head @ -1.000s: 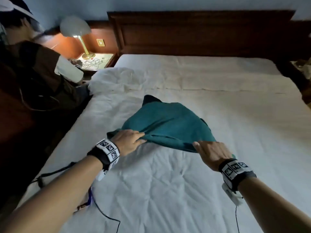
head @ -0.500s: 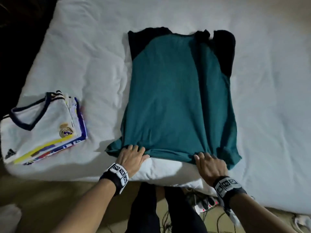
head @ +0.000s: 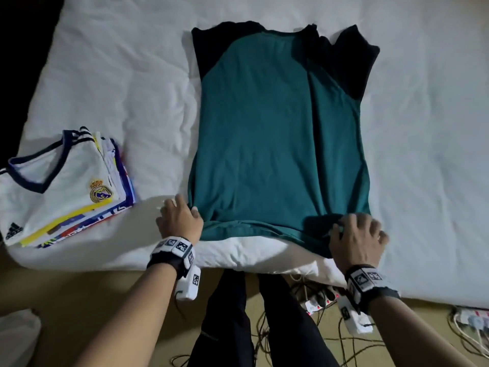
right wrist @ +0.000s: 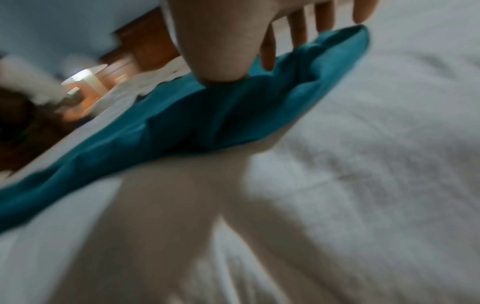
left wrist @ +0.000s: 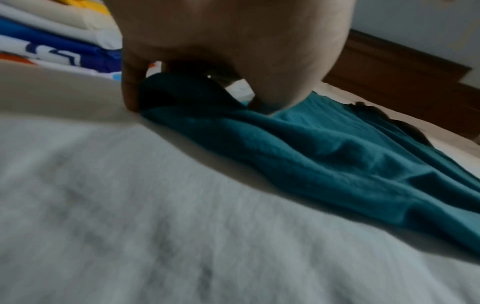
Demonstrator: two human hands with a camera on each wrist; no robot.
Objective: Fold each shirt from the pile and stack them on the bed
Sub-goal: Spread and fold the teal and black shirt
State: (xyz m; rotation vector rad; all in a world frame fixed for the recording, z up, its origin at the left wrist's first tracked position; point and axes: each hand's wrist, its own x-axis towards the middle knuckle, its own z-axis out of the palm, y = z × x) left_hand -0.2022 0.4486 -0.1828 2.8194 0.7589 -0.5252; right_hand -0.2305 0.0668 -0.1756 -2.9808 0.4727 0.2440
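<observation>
Currently laid flat on the bed point(head: 423, 128): teal shirt point(head: 277, 133) with black sleeves, collar end far, hem at the near mattress edge, side panels apparently already turned in (judged from the narrow outline). Left hand point(head: 180, 221) pinching the near-left hem corner, thumb against curled fingers, confirmed in the left wrist view point(left wrist: 207, 51). Right hand point(head: 357, 237) pinching the near-right hem corner between thumb and fingers, outer fingers loosely spread, per the right wrist view point(right wrist: 233, 41).

Step in hand, as judged: lifting the hem to fold lengthwise toward the collar. Recommended procedure:
- Raise both corners together, level, with the hem kept taut between the hands.
- Carry forward and lay down square with the shoulders; smooth afterwards.
- Watch for the right corner bunching (fabric already gathered under that hand).

Destination: stack of folded shirts point(head: 66, 186) at the near-left of the bed, well apart from the teal shirt.

Legible markings: Real Madrid crest point(head: 100, 192) and Adidas logo point(head: 13, 230) on the top white shirt; lettering on lower layers unreadable.
</observation>
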